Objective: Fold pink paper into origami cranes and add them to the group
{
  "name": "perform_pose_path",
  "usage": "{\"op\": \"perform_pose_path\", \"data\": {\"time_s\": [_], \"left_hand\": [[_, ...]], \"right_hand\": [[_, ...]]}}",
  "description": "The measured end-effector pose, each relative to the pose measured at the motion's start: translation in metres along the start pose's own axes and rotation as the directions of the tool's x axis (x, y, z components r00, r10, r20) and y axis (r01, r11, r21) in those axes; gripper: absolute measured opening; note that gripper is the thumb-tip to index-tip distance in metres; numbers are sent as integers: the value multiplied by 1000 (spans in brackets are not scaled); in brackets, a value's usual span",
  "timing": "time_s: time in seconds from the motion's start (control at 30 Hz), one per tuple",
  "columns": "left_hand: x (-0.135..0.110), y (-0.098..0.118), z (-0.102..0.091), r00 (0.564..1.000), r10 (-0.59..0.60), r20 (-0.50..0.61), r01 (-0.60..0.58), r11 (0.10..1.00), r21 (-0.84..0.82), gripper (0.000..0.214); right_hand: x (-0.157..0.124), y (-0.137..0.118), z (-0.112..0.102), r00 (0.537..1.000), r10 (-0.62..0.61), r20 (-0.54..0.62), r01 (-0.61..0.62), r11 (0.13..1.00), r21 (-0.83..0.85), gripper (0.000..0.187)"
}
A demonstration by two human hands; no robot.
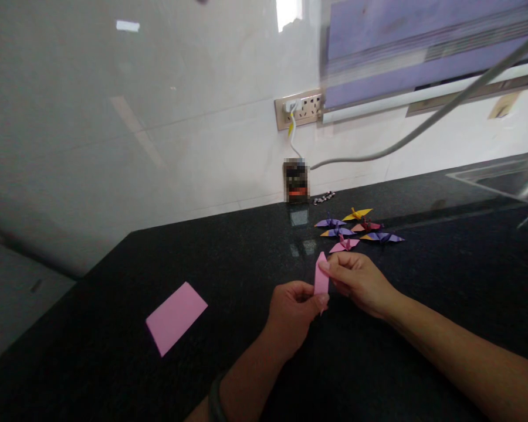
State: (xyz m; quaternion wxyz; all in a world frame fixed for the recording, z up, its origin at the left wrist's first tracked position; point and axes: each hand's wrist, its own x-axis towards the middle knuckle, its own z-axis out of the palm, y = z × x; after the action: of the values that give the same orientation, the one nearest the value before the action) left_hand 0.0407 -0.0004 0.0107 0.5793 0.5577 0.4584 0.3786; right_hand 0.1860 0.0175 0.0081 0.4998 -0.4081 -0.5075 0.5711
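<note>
A pale, glossy wall (202, 146) rises behind a black, speckled tabletop (229, 246), whose near edge is out of view. A purple panel (365, 35), blurred and cut off, spans the upper right. A metal-rimmed area (475, 184) by the tabletop's back edge, at right, is cut off too; I cannot tell what it is. The left hand (293, 313) pinches the lower end of a folded pink strip, and the right hand (361, 281) pinches its upper end. A flat pink paper (176, 319) lies toward the tabletop's left edge. A pixelated box (295, 181) stands at the back edge. The folded pink strip (321, 282), partly hidden by fingers, is forward of six small paper birds (344, 243), which sit near the back edge, some overlapping in view.
</note>
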Motion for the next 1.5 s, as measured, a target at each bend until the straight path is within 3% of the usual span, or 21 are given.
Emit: {"op": "perform_pose_path", "data": {"time_s": [0.2, 0.37, 0.5, 0.67, 0.9, 1.1, 1.23, 1.4, 1.5], "left_hand": [[0, 1, -2, 998, 46, -38, -44, 998, 49, 21], [0, -6, -2, 994, 109, -9, -105, 979, 172, 24], [-4, -6, 0, 986, 160, -47, -136, 933, 332, 30], [-6, -3, 1, 983, 177, -53, -148, 923, 354, 30], [-5, -1, 1, 994, 105, -7, -101, 968, 230, 31], [-5, -3, 1, 998, 10, 61, -21, 983, 181, 33], [-3, -1, 1, 996, -44, 80, 33, 989, 142, 32], [0, 1, -1, 996, -68, -50, 69, 998, 15, 29], [2, 1, -3, 991, -77, -113, 69, 995, -68, 28]], "right_hand": [[-2, -1, 1, 980, 28, 198, -22, 999, -35, 18], [1, 1, -3, 978, -1, 210, -11, 998, 58, 19], [2, 4, -3, 964, 4, 264, -56, 980, 189, 18], [1, 5, -2, 947, -2, 321, -35, 993, 112, 18], [0, 5, -1, 981, -21, 193, 13, 999, 42, 20], [4, 1, -4, 998, 56, 17, -58, 984, 171, 20], [9, 0, -9, 996, 90, -23, -82, 969, 233, 21], [7, 2, -4, 993, 81, -81, -48, 934, 355, 24], [0, 4, 4, 996, 71, 61, -81, 979, 188, 24]]}}
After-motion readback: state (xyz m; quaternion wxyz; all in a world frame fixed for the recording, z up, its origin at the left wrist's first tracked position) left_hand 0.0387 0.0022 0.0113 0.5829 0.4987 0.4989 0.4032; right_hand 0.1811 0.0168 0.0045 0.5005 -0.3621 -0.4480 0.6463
